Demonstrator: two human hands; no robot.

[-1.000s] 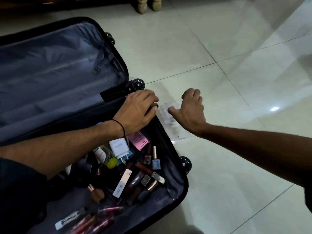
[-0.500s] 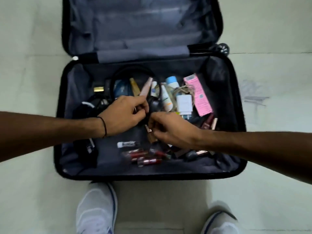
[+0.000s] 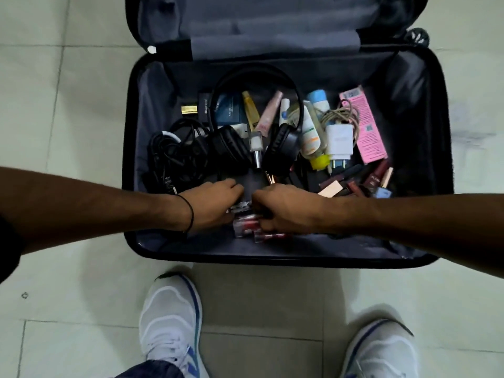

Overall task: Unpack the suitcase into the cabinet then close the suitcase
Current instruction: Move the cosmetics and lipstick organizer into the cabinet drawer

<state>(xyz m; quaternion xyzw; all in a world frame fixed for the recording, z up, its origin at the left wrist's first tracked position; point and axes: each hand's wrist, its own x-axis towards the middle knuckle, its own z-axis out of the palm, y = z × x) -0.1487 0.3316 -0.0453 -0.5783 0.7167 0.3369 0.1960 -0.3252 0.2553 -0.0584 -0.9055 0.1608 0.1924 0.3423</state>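
Note:
The black suitcase lies open on the floor, its grey-lined lid flat beyond it. Inside are black headphones, a white charger with its cable, a pink box, tubes, bottles and lipsticks. Both my hands reach into the near part of the case and almost meet. My left hand, with a black band at the wrist, curls its fingers round a small pale tube. My right hand grips red lip gloss tubes. No cabinet is in view.
Black cables are bunched at the left of the case. A suitcase wheel sticks out at the far right. My two white shoes stand on the pale tiled floor just in front of the case.
The view has swung from the suitcase's corner to straight above it. Both hands have come back from the middle of the case to the red tubes near its front edge.

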